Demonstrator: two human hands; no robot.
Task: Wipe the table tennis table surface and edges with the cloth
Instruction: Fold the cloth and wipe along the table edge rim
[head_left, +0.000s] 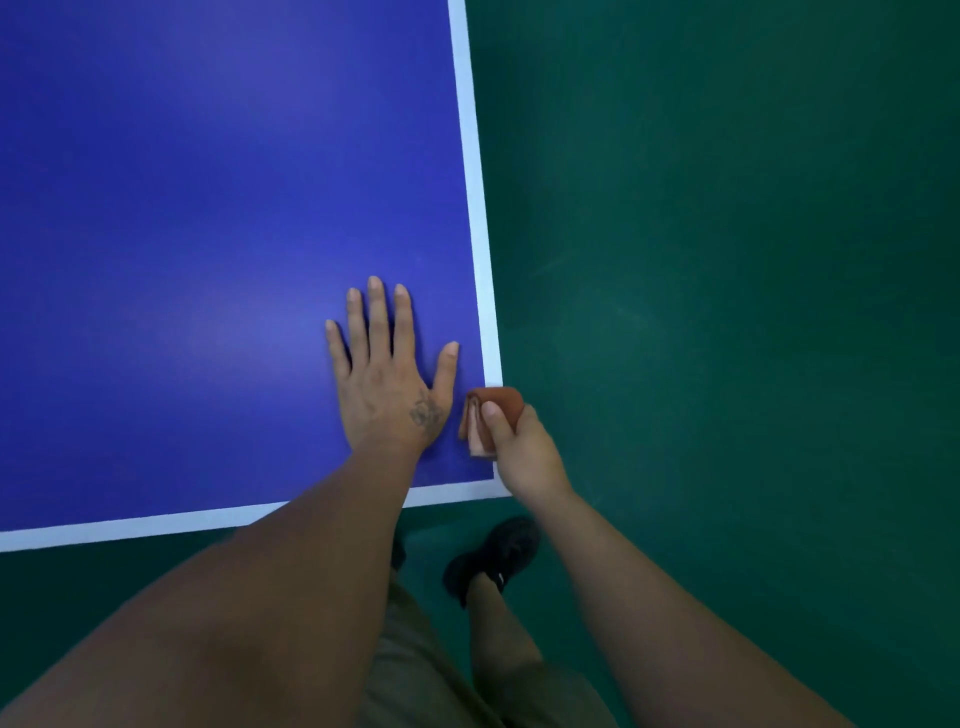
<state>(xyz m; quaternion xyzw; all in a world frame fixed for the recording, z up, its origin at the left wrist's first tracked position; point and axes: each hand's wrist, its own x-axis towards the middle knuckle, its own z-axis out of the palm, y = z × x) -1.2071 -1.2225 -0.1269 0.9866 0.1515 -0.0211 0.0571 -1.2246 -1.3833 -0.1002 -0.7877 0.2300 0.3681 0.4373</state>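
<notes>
We look down on the blue table (208, 208), which has a white line (475, 208) along its right side and its near side. The two lines meet at the corner close to us. The top is smooth and it shines a little under the light. Around the table lies a dark green floor (727, 260), wide and flat on the right side and also in front of the near edge.

Our left hand (387, 379) rests flat on the blue top, near the corner, with straight fingers spread and pointing away from us; its grip is released and holds nothing. Our right hand (519, 447) is at the right edge, just beside the corner, and its grip grasps the folded brown cloth (493, 410), with the thumb on top. The cloth sits on the right edge line, partly over the side of the table, just beside the left thumb. Its long axis runs along this right edge, and its folded layers show towards the left hand. Below the near edge we see one black shoe (493, 556) on the floor and brownish shorts (415, 675).
</notes>
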